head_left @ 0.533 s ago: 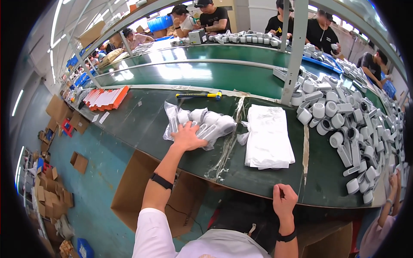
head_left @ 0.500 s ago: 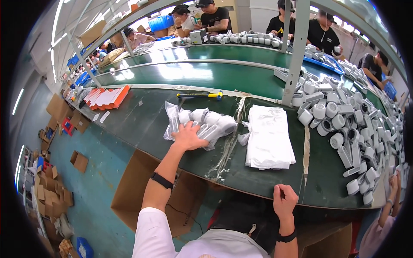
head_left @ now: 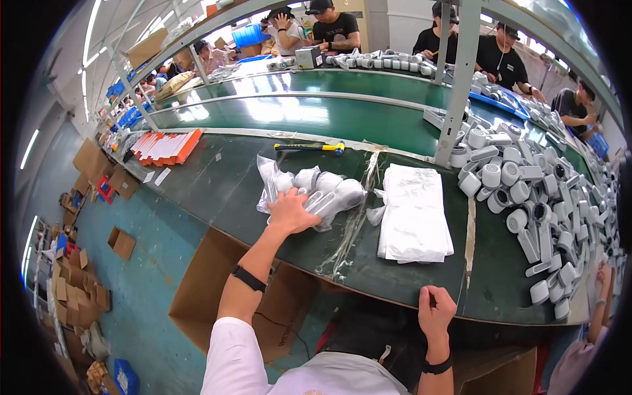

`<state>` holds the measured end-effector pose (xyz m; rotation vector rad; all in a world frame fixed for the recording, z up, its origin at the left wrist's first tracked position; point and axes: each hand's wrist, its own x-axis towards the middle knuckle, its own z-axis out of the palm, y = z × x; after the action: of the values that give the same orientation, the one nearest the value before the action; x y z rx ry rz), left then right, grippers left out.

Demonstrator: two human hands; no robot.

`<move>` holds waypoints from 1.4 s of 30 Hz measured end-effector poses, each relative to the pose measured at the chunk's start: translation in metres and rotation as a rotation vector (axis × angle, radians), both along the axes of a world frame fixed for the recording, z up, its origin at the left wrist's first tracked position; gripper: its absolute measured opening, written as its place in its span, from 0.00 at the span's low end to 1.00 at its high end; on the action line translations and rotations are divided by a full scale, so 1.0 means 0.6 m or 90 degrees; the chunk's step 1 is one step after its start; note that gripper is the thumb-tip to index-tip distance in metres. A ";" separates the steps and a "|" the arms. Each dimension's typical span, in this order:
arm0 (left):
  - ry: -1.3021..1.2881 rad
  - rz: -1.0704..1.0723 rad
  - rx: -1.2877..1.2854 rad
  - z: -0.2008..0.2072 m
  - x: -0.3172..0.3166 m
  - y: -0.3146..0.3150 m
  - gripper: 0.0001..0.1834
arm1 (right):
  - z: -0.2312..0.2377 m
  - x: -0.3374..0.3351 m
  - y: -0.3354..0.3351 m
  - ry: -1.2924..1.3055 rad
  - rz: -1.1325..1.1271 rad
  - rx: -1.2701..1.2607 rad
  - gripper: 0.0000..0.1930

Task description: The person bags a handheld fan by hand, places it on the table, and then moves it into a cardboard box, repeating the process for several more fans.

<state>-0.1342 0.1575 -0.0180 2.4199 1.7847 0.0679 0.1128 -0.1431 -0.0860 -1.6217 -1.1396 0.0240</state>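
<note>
My left hand (head_left: 291,212) lies with fingers spread on a clear plastic bag (head_left: 266,172) of white handheld devices, which look like small fans, with rounded heads and looped handles. The bag's contents sit in a row on the dark green table. My right hand (head_left: 436,309) is curled into a loose fist at the table's front edge, with nothing visible in it. Between the bag and the loose pile at the right lies a flat stack of white plastic bags (head_left: 415,214). A hammer (head_left: 309,147) with a yellow and black handle rests beyond the filled bag.
A large heap of white devices (head_left: 526,191) covers the table's right side. Orange-edged white sheets (head_left: 168,147) lie at the far left. A metal post (head_left: 459,92) stands by a green conveyor (head_left: 263,112). An open carton (head_left: 210,296) is below the table; co-workers sit opposite.
My hands keep nearly the same places, and the view shifts slightly. Across the conveyor, one person has raised a hand to the head and another has lowered a device toward the blue tray.
</note>
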 end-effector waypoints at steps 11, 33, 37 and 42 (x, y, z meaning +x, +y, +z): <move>-0.040 -0.079 0.182 -0.021 -0.025 0.008 0.33 | 0.001 0.000 -0.002 -0.021 0.009 -0.025 0.04; -0.015 -0.053 -0.007 -0.003 0.001 0.048 0.38 | 0.003 -0.003 0.000 -0.036 0.003 -0.011 0.03; -0.033 -0.081 0.005 -0.004 -0.001 0.060 0.38 | 0.008 -0.003 0.000 -0.031 0.011 -0.007 0.03; -0.048 -0.121 0.054 0.006 -0.007 0.070 0.38 | 0.004 -0.003 0.001 -0.034 0.013 -0.003 0.03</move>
<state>-0.1381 0.1993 -0.0145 2.5953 1.5433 0.2153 0.1112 -0.1424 -0.0834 -1.6244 -1.1979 -0.0039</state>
